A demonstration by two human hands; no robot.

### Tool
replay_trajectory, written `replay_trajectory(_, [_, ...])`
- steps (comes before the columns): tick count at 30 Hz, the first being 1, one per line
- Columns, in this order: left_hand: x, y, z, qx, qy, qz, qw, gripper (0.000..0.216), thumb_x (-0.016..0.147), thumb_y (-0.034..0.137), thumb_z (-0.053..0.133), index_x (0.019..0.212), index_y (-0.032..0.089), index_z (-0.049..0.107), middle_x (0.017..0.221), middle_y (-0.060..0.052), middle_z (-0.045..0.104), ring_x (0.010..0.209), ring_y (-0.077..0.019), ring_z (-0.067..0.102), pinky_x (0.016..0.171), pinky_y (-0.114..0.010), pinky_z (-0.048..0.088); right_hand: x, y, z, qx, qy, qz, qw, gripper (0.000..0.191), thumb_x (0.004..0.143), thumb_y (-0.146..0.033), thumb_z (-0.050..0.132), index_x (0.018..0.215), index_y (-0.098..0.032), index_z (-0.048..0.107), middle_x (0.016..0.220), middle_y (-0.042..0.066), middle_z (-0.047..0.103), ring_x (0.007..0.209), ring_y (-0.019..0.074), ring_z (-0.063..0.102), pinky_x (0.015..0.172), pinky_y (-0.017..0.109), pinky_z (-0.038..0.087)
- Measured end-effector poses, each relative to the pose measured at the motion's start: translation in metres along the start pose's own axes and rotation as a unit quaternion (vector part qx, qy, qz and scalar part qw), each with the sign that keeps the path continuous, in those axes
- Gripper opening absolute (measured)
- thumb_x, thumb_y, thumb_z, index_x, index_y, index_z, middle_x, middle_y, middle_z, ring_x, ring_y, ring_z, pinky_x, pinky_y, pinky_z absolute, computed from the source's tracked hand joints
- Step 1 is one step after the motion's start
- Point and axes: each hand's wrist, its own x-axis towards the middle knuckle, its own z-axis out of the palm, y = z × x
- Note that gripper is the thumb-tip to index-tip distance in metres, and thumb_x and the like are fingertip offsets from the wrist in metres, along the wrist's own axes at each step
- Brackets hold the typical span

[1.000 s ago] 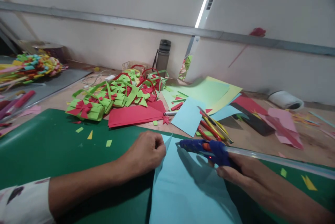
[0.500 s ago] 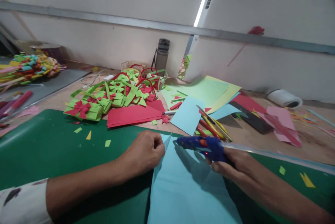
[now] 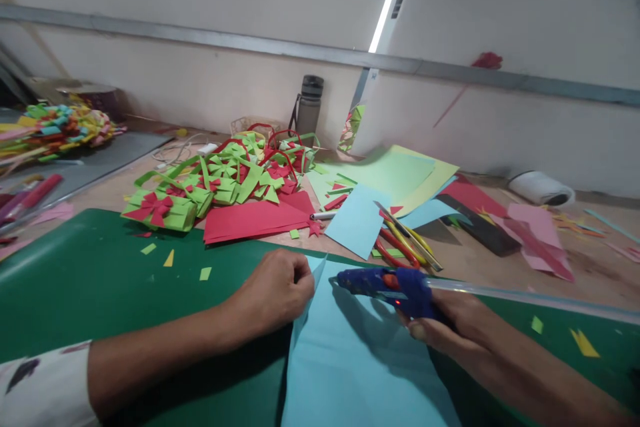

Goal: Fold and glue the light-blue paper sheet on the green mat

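Note:
A large sheet of light blue paper (image 3: 360, 354) lies in front of me on a green mat (image 3: 200, 374), its left edge folded up. My left hand (image 3: 280, 287) is closed on that raised edge near the far corner. In my right hand (image 3: 445, 330) is a blue glue gun (image 3: 385, 287) with a small red light lit. A long clear glue stick (image 3: 530, 306) runs out of its back to the right. The gun's nozzle points left, low over the sheet beside the fold; whether it touches the paper I cannot tell.
Small green and red paper bags (image 3: 220, 180) are piled beyond the mat. Red paper (image 3: 255, 219), scissors (image 3: 403, 247) and a smaller blue sheet (image 3: 355, 220) lie beyond my hands. A grey bottle (image 3: 309, 107) stands by the wall. Paper scraps (image 3: 205, 274) dot the mat.
The glue gun's nozzle has shifted slightly left and down, nearer the fold in the blue paper. My left hand keeps its hold in the same place.

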Motion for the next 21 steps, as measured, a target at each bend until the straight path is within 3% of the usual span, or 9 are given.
replay_trajectory(15, [0.000,-0.001,0.000,0.002,-0.004,0.003,1.000,0.016,0.071,0.015,0.045,0.055,0.016,0.048,0.051,0.004,0.045,0.049,-0.0096,0.041,0.045,-0.021,0.026,0.000,-0.004,-0.001,-0.004,0.025,-0.031,0.999,0.040,0.085,-0.056,0.043,0.078,-0.021,0.059,0.077,0.003,0.061,0.068,0.0202,0.053,0.060,0.029,0.042])
replay_trajectory(21, [0.000,-0.001,0.000,0.003,-0.005,0.004,1.000,0.017,0.071,0.016,0.044,0.055,0.017,0.048,0.051,0.004,0.045,0.049,-0.0101,0.041,0.045,-0.021,0.025,-0.001,-0.008,-0.002,0.000,0.016,-0.027,0.999,0.041,0.087,-0.057,0.041,0.087,-0.021,0.061,0.085,0.005,0.064,0.077,0.0230,0.056,0.067,0.032,0.044])
